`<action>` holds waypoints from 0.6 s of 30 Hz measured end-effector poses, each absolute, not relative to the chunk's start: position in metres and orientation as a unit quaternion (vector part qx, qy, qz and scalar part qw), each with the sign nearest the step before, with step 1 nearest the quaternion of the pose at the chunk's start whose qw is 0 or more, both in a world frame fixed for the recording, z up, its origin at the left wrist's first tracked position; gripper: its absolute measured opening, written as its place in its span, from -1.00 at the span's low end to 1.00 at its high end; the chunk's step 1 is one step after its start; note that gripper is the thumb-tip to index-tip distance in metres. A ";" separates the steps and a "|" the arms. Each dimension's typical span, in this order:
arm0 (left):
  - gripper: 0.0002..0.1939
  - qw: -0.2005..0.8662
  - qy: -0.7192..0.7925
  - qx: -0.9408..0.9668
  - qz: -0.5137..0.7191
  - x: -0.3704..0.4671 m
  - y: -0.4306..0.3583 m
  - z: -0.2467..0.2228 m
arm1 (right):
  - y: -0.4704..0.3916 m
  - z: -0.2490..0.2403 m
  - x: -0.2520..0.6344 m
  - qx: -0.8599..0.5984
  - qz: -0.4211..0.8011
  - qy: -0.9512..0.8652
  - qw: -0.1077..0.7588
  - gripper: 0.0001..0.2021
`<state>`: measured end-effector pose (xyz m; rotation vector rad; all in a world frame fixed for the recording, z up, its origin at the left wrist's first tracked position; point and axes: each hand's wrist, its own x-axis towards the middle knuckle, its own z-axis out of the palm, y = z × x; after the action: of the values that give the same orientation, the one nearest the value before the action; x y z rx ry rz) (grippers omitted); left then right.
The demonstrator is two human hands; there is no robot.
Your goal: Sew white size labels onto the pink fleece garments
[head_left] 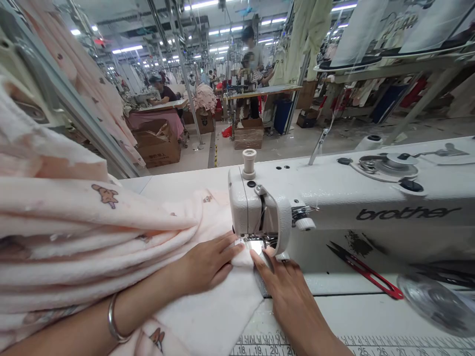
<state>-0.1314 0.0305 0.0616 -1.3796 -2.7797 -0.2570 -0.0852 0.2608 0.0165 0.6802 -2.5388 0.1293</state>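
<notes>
Pale pink plush fabric (156,247) with small printed animals lies in folds across the left of the table, its edge running under the needle area of a white sewing machine (256,202). My left hand (208,262), with a bangle on its wrist, rests flat on the fabric, fingertips just left of the presser foot. On the other side, my right hand (285,282) has its fingers stretched out, the index fingertip at the fabric's edge by the lit needle plate. Some right fingertips are hidden behind the machine's guard. The needle itself cannot be made out.
Red-handled thread snips (367,272) lie under the machine arm, near a clear round object (438,301). A measuring tape strip (274,343) runs along the front edge. Beyond the table stand cardboard boxes (158,143), thread cones (352,39), hanging fabric and other people at machines.
</notes>
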 end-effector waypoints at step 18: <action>-0.53 0.064 -0.893 -0.426 -0.133 -0.123 0.039 0.063 | 0.240 0.004 -0.070 0.280 0.028 -0.896 0.342 -0.64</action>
<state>-0.1234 0.0385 0.0631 -1.2859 -2.6969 -0.4002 -0.0702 0.2404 0.0043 0.7278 -2.3304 0.0715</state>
